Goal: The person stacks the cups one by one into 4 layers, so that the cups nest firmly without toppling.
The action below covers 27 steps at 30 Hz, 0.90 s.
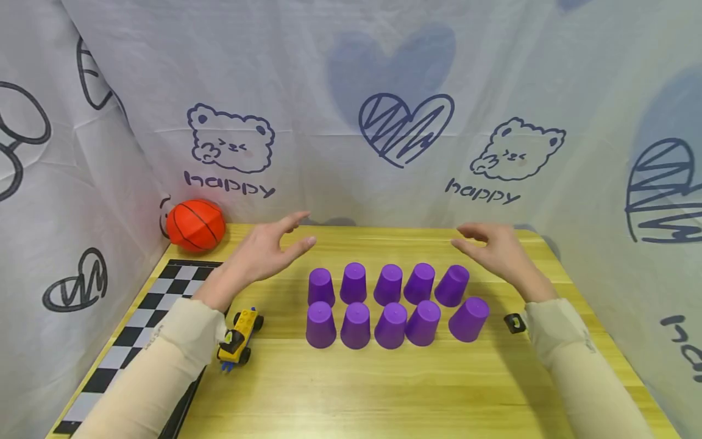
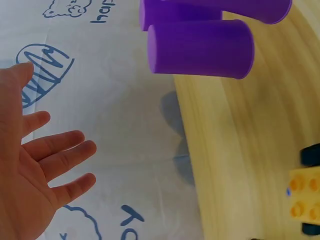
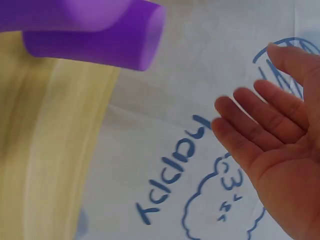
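On a wooden table, ten purple cups stand upside down in two rows of five, close together. Above and behind them, the left hand hovers to the left and the right hand to the right, both with fingers spread loosely, palms facing inward, holding nothing. Left of the cups sit a yellow toy car, a checkered board and an orange ball.
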{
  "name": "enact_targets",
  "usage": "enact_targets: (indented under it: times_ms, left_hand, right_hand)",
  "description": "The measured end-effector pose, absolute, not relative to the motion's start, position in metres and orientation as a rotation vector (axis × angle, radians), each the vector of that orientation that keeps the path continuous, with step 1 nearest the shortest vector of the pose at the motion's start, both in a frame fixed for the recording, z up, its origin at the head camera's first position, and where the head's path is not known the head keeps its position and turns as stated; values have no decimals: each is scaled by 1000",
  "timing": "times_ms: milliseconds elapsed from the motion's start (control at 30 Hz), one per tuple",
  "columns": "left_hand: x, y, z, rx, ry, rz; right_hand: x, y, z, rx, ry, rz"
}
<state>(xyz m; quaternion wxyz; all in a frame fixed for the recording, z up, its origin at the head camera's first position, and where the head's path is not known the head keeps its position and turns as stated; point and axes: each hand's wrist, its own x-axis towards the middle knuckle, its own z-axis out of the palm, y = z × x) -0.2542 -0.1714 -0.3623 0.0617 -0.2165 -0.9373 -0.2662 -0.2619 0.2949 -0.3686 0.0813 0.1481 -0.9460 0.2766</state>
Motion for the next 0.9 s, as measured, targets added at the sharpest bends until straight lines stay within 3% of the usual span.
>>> enact_targets:
  times_ms: [900]
  left_hand:
    - [-244, -170, -434, -706, -2816, -1411]
  right_hand:
    - [-244, 327, -428, 412, -2883, 1333]
